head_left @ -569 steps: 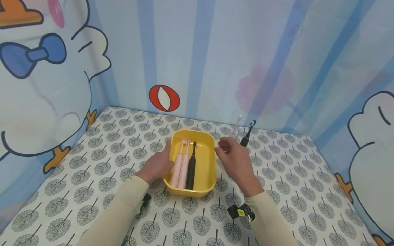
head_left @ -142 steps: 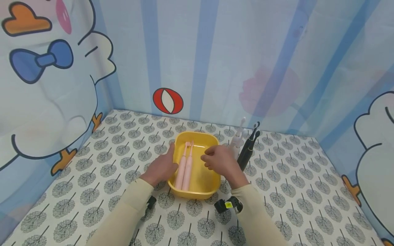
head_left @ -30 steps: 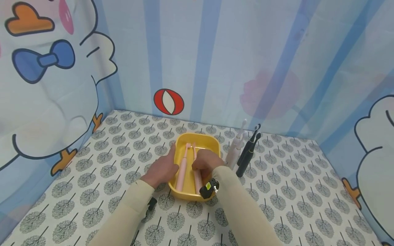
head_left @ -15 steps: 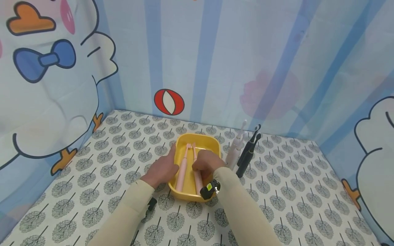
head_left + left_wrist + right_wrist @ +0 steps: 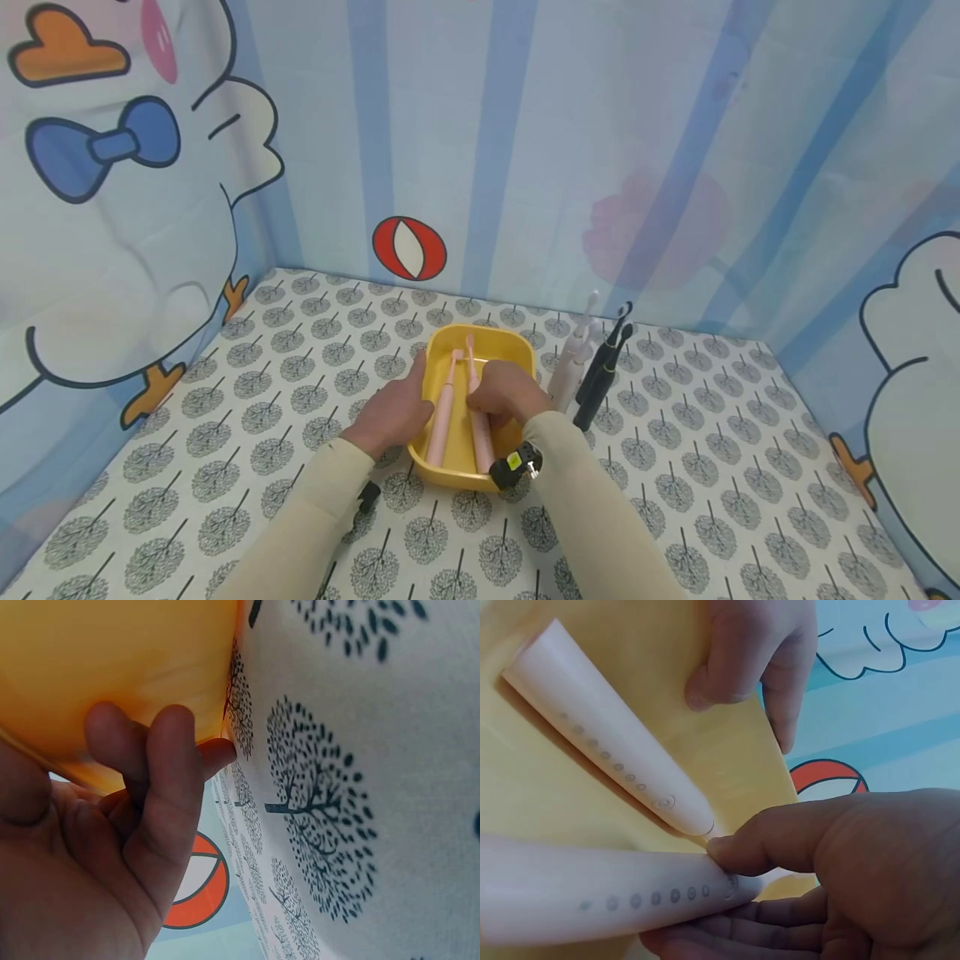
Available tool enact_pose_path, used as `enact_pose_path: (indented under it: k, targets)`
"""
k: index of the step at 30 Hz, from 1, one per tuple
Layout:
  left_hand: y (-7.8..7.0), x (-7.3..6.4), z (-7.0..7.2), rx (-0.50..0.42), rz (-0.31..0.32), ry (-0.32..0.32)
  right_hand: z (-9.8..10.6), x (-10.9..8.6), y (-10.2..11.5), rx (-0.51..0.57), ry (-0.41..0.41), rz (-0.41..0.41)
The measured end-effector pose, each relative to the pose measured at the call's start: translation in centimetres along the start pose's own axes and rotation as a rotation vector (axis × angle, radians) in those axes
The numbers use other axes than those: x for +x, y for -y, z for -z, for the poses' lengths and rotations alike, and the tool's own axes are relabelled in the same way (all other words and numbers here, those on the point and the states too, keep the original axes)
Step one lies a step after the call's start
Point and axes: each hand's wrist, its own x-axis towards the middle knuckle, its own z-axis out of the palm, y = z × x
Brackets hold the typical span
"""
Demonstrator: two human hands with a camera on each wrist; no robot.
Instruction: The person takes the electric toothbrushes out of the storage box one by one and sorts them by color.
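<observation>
A yellow plastic tray (image 5: 483, 333) holds two pink electric toothbrushes. The left toothbrush (image 5: 444, 421) lies on the tray's floor. My right hand (image 5: 508, 392) pinches the other pink electric toothbrush (image 5: 481, 437) near the top of its handle; in the right wrist view, my thumb (image 5: 761, 840) is above it and fingers are beneath. My left hand (image 5: 393, 411) grips the tray's left wall, thumb at the inner side. In the left wrist view, the fingers (image 5: 169, 765) of that hand lie against the outer wall.
Right of the tray, white toothbrushes (image 5: 566, 375) and black toothbrushes (image 5: 597, 387) stand upright, close by my right forearm. A tree-print cloth (image 5: 712, 467) covers the table. Behind it hangs a striped cartoon curtain (image 5: 555, 167).
Earlier, a black toothbrush left the tray and another joined the upright group; a second white one also appeared there. Just now, the right pink toothbrush's head rises slightly in my right hand.
</observation>
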Motion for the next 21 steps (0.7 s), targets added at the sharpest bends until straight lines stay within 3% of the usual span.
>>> enact_pose_path:
  k: [12, 21]
  targets:
    - [0.0, 0.1, 0.1, 0.011, 0.002, -0.005, 0.5, -0.9, 0.4, -0.029, -0.094, 0.036]
    - [0.0, 0.0, 0.0, 0.013, -0.004, -0.011, 1.4, -2.4, 0.7, 0.008, -0.259, 0.073]
